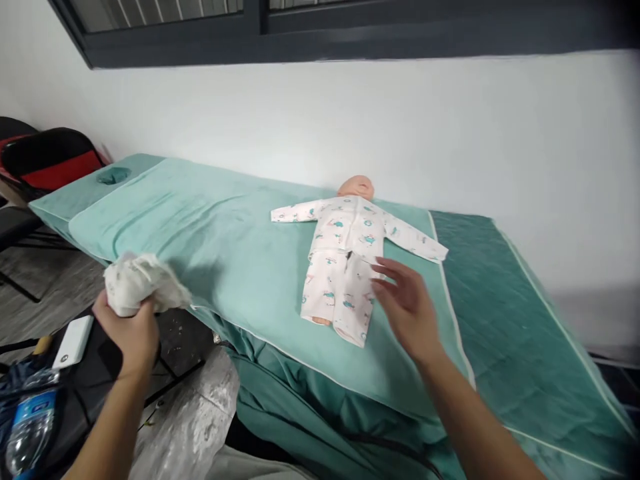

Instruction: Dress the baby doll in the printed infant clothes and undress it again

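A baby doll [356, 187] lies on its back on the bed, dressed in a white printed long-sleeved top [350, 223] and matching trousers [333, 293]. Both sleeves spread outward. My right hand [407, 303] is over the right edge of the trousers near the waist, its fingers slightly bent and apart; whether the fingertips touch the cloth I cannot tell. On the far left my left hand [131, 333] grips a crumpled white cloth bundle [133, 283], raised by the bed's near edge. The bundle's folds hide its kind.
The bed [240, 267] has a light green cover and stands along a white wall under a dark window frame [260, 40]. At lower left, a black seat holds a white phone-like box [74, 341] and a water bottle [33, 427]. Red-and-black chairs [55, 163] stand beyond.
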Demonstrator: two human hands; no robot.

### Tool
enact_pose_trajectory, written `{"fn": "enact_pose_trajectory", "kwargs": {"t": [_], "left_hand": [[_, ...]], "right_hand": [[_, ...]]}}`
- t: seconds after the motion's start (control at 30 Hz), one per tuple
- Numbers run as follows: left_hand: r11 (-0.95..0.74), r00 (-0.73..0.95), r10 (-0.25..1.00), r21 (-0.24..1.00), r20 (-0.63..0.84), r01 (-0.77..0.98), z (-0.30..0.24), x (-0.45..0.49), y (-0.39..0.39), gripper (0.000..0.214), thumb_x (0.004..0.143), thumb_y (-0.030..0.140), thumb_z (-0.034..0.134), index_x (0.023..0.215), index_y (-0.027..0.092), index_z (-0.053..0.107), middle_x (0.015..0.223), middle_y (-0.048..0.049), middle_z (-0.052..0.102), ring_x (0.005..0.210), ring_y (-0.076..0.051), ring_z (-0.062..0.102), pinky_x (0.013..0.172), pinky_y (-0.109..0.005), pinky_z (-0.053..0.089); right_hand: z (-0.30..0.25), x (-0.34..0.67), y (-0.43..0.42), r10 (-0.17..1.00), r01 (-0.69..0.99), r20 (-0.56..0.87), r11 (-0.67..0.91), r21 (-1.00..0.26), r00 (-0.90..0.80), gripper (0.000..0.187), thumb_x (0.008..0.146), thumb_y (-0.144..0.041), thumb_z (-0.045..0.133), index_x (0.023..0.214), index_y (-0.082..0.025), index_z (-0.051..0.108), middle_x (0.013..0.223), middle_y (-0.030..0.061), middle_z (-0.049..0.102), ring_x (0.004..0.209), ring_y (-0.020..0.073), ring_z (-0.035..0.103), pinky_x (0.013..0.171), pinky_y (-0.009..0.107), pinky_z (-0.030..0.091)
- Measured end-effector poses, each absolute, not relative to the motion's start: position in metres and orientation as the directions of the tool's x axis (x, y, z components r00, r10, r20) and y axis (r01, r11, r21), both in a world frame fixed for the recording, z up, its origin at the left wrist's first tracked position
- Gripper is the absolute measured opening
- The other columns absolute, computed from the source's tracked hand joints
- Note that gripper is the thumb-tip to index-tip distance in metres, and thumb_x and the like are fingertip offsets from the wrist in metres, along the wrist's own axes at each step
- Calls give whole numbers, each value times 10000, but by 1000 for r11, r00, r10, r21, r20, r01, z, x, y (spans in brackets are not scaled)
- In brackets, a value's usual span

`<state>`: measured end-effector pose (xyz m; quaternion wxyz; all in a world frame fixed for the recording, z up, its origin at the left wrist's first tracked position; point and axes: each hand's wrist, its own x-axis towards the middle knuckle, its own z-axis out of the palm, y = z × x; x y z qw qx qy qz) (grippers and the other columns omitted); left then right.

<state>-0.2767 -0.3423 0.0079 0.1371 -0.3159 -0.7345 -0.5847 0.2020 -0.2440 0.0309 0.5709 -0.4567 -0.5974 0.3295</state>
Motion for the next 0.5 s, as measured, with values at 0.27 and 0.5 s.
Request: {"fn": "enact_pose_trajectory", "kwargs": {"t": [0.27,0.5], "left_hand": [[-333,-327,915,900,237,-282,80,-36,-250,633,741,360,737,1346,253,586,1284,-75,707,1252,-301,657,1041,-421,554],[-93,-22,995,800,100,-593,82,22,-235,664,761,372,770,1385,252,579,1374,-77,690,1345,-320,614,1103,-452,526]], "right_hand": [[95,130,-248,846,51,391,436,-898,-362,994,836,-545,801,1627,-422,212,1751,-11,197,1629,286,189,1320,569,240],[90,152,-242,885,97,463,466,-879,-54,809,783,-438,826,1481,-312,437,1566,61,481,1465,285,470,1264,497,374]]}}
